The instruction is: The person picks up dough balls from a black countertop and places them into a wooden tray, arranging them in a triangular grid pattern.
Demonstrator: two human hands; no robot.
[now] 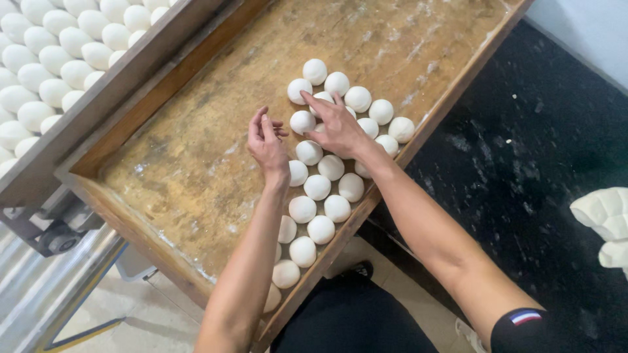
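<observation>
A long wooden tray [216, 78] dusted with flour holds several round white dough balls [318, 187] lined up along its right side. My right hand [337, 127] lies over the dough balls near the far end of the group, fingers spread and touching one ball [322, 97]. My left hand [267, 140] hovers just left of the balls with its fingers apart and nothing in it, close to a ball [301, 121].
A second tray [98, 98] at the upper left is packed with several rows of dough balls [59, 59]. A black counter [523, 170] lies to the right, with lumps of white dough [607, 222] at its edge. Metal machine parts [52, 235] sit lower left.
</observation>
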